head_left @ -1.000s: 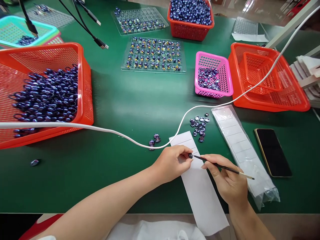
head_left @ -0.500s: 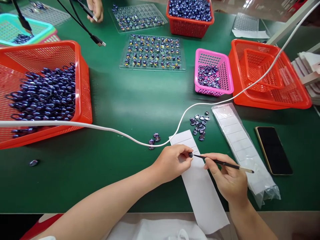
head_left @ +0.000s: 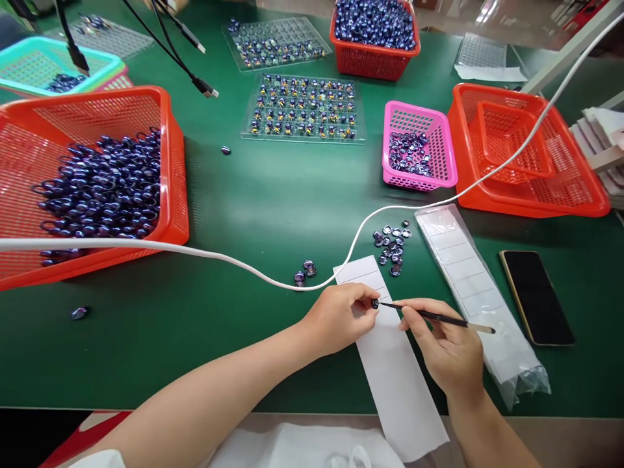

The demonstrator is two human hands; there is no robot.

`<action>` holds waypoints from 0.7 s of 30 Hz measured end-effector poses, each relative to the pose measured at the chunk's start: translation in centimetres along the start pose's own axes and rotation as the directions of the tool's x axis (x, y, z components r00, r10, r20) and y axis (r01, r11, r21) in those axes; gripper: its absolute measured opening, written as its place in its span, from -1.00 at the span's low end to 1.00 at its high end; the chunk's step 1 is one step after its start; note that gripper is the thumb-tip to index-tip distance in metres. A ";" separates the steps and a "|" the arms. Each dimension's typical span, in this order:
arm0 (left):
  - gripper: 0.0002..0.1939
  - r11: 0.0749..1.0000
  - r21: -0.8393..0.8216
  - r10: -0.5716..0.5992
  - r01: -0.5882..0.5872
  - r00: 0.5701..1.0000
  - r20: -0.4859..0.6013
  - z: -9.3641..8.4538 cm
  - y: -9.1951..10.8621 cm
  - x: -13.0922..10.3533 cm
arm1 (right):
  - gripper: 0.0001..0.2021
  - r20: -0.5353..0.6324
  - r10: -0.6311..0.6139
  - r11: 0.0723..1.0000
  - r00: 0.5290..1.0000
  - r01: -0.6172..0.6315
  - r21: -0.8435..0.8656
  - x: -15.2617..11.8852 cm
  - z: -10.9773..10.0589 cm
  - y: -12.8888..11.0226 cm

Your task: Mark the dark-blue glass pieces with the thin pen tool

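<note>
The person's left hand (head_left: 338, 318) pinches a small dark bead (head_left: 374, 303) between thumb and forefinger, holding it just above the near end of a white paper strip (head_left: 394, 377) that lies on the green table (head_left: 273, 195). The right hand (head_left: 446, 351) grips a thin brush (head_left: 439, 318) in a pen hold, its dark tip touching the bead (whether paint or glue is on it cannot be told).

Just beyond the strip, a small heap of flat purple pieces (head_left: 391, 246) lies loose on the table, and a few more (head_left: 305, 272) sit beside the white cable (head_left: 234, 260) that curves across the mat. To the right of the strip is a clear bag of white sheets (head_left: 472, 292), then a black phone (head_left: 536, 297).

A large orange basket (head_left: 170, 169) of purple rings stands at the left, a pink basket (head_left: 419, 146) holds more purple pieces, and a clear tray of beads (head_left: 302, 107) lies behind. Nested empty orange baskets (head_left: 526, 156) stand at the right.
</note>
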State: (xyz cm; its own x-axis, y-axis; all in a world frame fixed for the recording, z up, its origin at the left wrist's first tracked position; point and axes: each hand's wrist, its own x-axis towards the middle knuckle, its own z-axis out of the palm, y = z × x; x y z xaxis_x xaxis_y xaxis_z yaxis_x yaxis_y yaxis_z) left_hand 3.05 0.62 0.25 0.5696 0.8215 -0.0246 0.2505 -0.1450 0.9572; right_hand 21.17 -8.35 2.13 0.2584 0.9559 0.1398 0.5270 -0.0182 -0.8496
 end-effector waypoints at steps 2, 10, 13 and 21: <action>-0.77 1.000 0.000 -0.015 0.015 1.000 0.004 0.0 0.0 0.0 | -0.90 -0.010 0.009 1.000 1.000 -0.009 -0.028 0.0 0.1 0.0; -0.76 0.997 -0.011 -0.073 0.073 0.997 0.007 0.4 -0.5 0.2 | -0.82 -0.044 0.062 0.998 0.997 -0.062 -0.005 0.0 0.0 -0.1; -0.76 0.993 -0.055 -0.100 0.100 0.995 0.011 0.7 -0.2 0.0 | -0.77 -0.120 0.144 0.988 0.982 -0.137 0.066 0.0 -0.2 -0.2; -0.68 0.951 0.308 0.055 -0.037 0.997 -0.052 -5.1 2.1 -4.2 | -0.66 -0.138 0.204 0.977 0.969 -0.211 -0.036 0.1 -0.9 1.1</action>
State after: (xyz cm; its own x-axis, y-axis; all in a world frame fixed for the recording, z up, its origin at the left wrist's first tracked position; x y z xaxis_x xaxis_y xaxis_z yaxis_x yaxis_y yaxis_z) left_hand -2.78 -0.29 3.83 0.5411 0.8398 0.0433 0.4584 -0.3377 0.8221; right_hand 22.48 -8.58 1.65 0.4700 0.8821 0.0322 0.4896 -0.2302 -0.8410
